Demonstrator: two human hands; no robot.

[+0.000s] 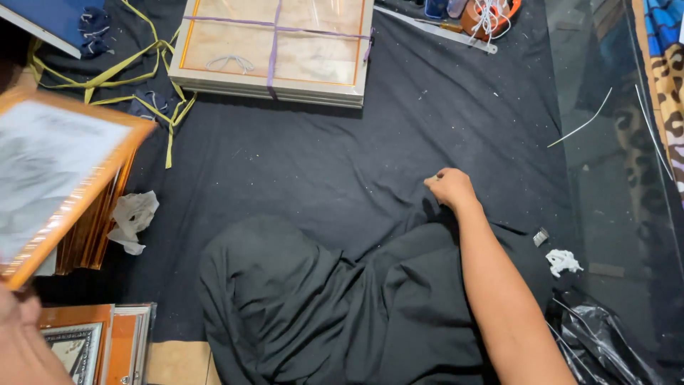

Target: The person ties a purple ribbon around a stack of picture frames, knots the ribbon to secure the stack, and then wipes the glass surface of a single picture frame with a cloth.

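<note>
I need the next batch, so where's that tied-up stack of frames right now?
In the head view, the strapped stack of frames lies on the black cloth at top centre, beside the yellow straps.

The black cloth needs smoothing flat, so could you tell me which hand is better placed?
Probably the right hand: it already rests on the black cloth. The left hand is occupied holding the orange-framed picture.
</note>
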